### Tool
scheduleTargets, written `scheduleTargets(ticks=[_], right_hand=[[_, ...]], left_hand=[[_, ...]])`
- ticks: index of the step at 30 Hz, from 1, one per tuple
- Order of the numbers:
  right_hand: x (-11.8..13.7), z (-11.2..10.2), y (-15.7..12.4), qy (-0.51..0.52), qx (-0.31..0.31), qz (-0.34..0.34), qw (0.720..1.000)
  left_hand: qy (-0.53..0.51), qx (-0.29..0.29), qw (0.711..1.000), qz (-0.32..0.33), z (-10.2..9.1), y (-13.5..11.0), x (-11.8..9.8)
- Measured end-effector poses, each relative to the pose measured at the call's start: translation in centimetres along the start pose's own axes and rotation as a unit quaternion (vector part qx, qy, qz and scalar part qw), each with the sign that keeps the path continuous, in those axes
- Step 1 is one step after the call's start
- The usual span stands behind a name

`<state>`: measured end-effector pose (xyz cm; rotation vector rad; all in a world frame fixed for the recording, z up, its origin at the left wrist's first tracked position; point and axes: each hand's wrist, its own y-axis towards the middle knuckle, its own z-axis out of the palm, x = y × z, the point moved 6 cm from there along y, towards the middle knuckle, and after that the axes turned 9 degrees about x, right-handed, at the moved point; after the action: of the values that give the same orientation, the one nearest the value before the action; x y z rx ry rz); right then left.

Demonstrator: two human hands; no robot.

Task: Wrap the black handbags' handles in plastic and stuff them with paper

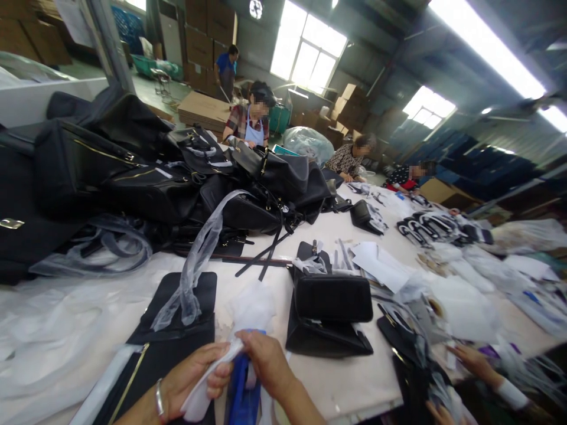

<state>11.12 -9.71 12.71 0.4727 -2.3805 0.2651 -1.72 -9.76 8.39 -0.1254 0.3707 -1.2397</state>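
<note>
My left hand (197, 373), with a silver bracelet at the wrist, is closed around a folded strip of thin white wrapping sheet (201, 392). My right hand (270, 361) pinches the same sheet just to the right, and its loose end spreads out beyond the fingers. Beneath my hands lies a blue plastic object (243, 395), partly covered; it looks like a tape dispenser. To the left, a black bag (153, 342) with a gold zipper lies flat, with clear plastic wrap (201, 248) across its upper part. Right of my hands is another black bag (332, 301).
Black bags (155, 159) are heaped along the table's far left side. White wrapping sheets (57, 336) cover the left front. At the right edge, another person's hands (476, 361) handle a black bag. Several people work farther back; plastic and papers (383, 265) lie to the right.
</note>
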Motion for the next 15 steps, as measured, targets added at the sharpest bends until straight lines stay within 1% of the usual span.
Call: scheduleTargets(ticks=[1,2,3,4,5,7,8,10,12,13,15], right_hand=[[-0.3,-0.4,-0.1,-0.008,0.008,0.009,1.000],[-0.7,-0.9,-0.3,0.004,-0.002,0.032,0.999],[-1.1,-1.4,-0.5,0.039,-0.025,0.064,0.997],[-1.4,-1.6,-0.8,0.096,-0.050,0.102,0.989],[-1.6,-1.5,-1.0,0.163,-0.069,0.138,0.974],[-1.3,-0.4,-1.2,0.280,-0.072,0.184,0.940],[-0.8,0.3,-1.0,0.311,-0.060,0.188,0.929],[0.1,1.2,-0.5,0.325,-0.043,0.181,0.927],[0.4,1.7,0.0,0.317,-0.052,0.182,0.929],[0.3,2.0,0.2,0.322,-0.060,0.188,0.926],[-0.1,2.7,0.5,0.352,-0.069,0.205,0.911]], left_hand=[[0.012,-0.005,1.000,0.009,-0.1,0.0,0.0],[0.025,-0.010,0.999,0.019,-0.1,0.0,0.0],[0.040,-0.014,0.999,0.029,0.0,0.0,0.0],[0.056,-0.018,0.998,0.039,0.1,0.0,-0.1],[0.074,-0.024,0.996,0.047,0.3,0.0,-0.1],[0.122,-0.036,0.990,0.062,0.6,0.1,0.0],[0.154,-0.040,0.985,0.071,0.8,0.2,0.0],[0.226,-0.049,0.969,0.091,1.2,0.3,0.0],[0.299,-0.066,0.946,0.106,1.3,0.4,0.0],[0.333,-0.078,0.933,0.112,1.3,0.3,0.0],[0.392,-0.102,0.906,0.119,1.2,0.2,0.0]])
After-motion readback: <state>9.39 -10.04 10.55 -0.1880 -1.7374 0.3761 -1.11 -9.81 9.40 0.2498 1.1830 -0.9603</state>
